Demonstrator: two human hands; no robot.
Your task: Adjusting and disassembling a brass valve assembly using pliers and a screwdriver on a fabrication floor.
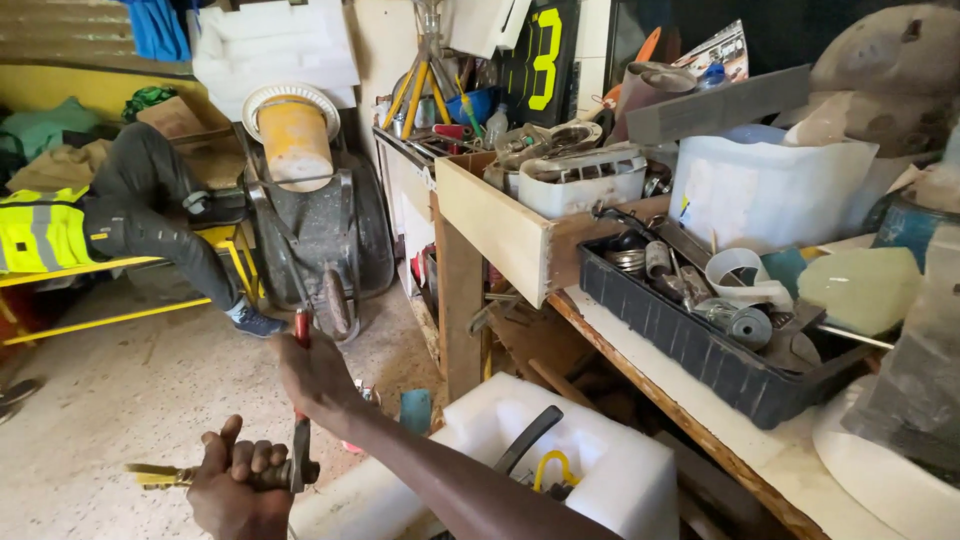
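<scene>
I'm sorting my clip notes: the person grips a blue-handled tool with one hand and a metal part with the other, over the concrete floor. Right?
Not quite: the head view shows a red-handled metal tool, not blue. The right hand grips it, the left hand clasps the metal part, over the concrete floor.

pale tabletop [640, 335] with worn wooden edge, black tray [700, 350] of metal parts on it, white tub [765, 190] behind, open wooden drawer [500, 225] alongside
</scene>
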